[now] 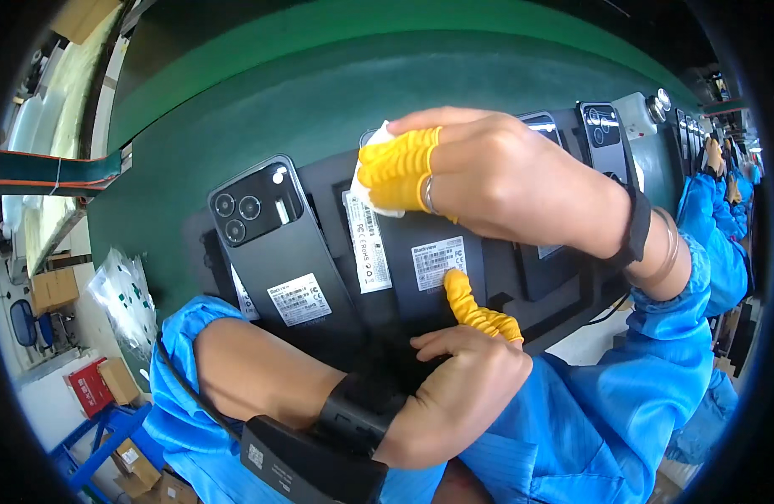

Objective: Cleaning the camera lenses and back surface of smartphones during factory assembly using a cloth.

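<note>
The right hand [486,165] is clamping white cloth [362,188] over the phone [434,262]; the left hand [463,391], thumb and forefinger apart, is apparently steadying it.

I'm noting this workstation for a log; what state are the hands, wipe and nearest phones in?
Right hand: holding white wipe
White wipe: partly hidden
Left hand: finger at label on middle phone
Middle phone: back up, partly hidden
Left phone: back up, camera lenses exposed

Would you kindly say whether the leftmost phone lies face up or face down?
Face down: the leftmost phone shows its camera lenses and white label.
</note>
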{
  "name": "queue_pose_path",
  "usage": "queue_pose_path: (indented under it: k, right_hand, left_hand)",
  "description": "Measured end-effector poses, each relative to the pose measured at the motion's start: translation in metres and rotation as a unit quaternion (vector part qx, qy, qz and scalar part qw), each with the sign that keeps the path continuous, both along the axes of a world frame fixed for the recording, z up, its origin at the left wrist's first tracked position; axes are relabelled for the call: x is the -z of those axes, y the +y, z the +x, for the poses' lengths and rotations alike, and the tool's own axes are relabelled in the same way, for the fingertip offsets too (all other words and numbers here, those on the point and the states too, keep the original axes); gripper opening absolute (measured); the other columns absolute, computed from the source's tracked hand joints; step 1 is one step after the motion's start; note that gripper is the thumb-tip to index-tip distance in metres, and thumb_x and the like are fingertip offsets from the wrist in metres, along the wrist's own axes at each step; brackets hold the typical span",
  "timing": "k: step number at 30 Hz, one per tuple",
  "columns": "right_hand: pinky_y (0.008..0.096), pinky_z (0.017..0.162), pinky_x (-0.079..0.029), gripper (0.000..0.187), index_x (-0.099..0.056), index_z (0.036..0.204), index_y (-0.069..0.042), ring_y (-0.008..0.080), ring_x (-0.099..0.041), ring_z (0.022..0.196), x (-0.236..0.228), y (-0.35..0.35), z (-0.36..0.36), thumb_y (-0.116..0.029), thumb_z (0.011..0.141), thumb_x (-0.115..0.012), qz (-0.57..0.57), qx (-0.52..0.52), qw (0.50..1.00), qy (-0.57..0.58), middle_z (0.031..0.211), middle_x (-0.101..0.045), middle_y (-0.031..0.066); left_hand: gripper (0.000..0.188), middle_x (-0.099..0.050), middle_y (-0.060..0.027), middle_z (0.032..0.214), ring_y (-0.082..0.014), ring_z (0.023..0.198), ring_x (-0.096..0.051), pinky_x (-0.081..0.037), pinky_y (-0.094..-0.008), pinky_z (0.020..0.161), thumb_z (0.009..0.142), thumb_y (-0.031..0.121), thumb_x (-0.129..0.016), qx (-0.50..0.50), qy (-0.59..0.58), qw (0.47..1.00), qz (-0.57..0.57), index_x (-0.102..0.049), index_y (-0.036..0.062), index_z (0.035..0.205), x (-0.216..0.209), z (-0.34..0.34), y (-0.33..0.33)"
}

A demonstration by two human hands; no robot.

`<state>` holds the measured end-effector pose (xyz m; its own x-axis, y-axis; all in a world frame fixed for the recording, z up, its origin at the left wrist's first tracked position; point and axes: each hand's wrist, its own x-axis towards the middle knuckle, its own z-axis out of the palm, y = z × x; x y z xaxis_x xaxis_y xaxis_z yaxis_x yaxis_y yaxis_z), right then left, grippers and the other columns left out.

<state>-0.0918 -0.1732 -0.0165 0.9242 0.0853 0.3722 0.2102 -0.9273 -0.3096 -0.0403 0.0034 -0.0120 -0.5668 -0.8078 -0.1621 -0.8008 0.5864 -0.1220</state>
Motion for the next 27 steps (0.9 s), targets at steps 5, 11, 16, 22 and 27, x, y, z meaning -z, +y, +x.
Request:
queue_pose_path:
  k: [5, 11, 16, 22, 27]
  right_hand:
    - [0.0381, 0.094, -0.049, 0.010, -0.062, 0.069, 0.000, 0.0301, -0.064, 0.073, -0.004, 0.000, -0.012, -0.008, 0.064, -0.066, 0.039, -0.034, 0.998, 0.044, 0.068, -0.062, 0.0142]
    - [0.0443, 0.091, -0.051, 0.005, -0.062, 0.061, 0.000, 0.0247, -0.066, 0.065, -0.022, -0.008, -0.029, 0.002, 0.064, -0.066, 0.051, 0.008, 0.997, 0.060, 0.067, -0.065, 0.0133]
    - [0.0422, 0.092, -0.049, 0.024, -0.068, 0.094, -0.001, 0.0282, -0.066, 0.092, -0.018, -0.016, -0.016, 0.002, 0.070, -0.066, -0.050, 0.035, 0.998, -0.032, 0.099, -0.069, 0.0134]
    - [0.0373, 0.089, -0.050, 0.013, -0.062, 0.077, -0.004, 0.0235, -0.062, 0.082, 0.011, 0.017, -0.007, -0.010, 0.065, -0.062, -0.097, -0.001, 0.995, -0.032, 0.072, -0.059, 0.0062]
    - [0.0361, 0.089, -0.050, 0.011, -0.060, 0.072, -0.004, 0.0227, -0.061, 0.083, 0.005, 0.012, -0.027, -0.010, 0.064, -0.063, -0.152, -0.001, 0.987, -0.050, 0.071, -0.057, 0.0052]
  left_hand:
    - [0.029, -0.062, -0.0141, 0.054, -0.0217, 0.044, -0.063, -0.050, -0.0282, 0.040, 0.081, 0.021, -0.056, 0.034, 0.031, 0.999, 0.013, -0.070, -0.0012, 0.071, -0.007, 0.010, -0.004]
    - [0.020, -0.047, -0.0007, 0.043, -0.0121, 0.032, -0.041, -0.028, -0.0294, 0.029, 0.075, 0.021, -0.060, 0.025, 0.019, 0.999, 0.018, -0.068, 0.0071, 0.087, -0.009, 0.007, 0.003]
    - [0.016, -0.040, 0.0011, 0.039, -0.0125, 0.030, -0.037, -0.025, -0.0295, 0.029, 0.079, 0.021, -0.061, 0.034, 0.027, 0.999, -0.015, -0.068, 0.0097, 0.069, 0.000, 0.007, 0.001]
    - [0.014, -0.044, 0.0016, 0.041, -0.0112, 0.031, -0.039, -0.027, -0.0280, 0.030, 0.077, 0.021, -0.060, 0.027, 0.026, 0.999, 0.031, -0.068, 0.0093, 0.078, -0.001, 0.007, 0.003]
    - [0.031, -0.062, -0.0144, 0.053, -0.0217, 0.043, -0.062, -0.051, -0.0299, 0.039, 0.084, 0.021, -0.051, 0.034, 0.033, 0.999, 0.016, -0.069, -0.0019, 0.073, -0.006, 0.008, -0.004]
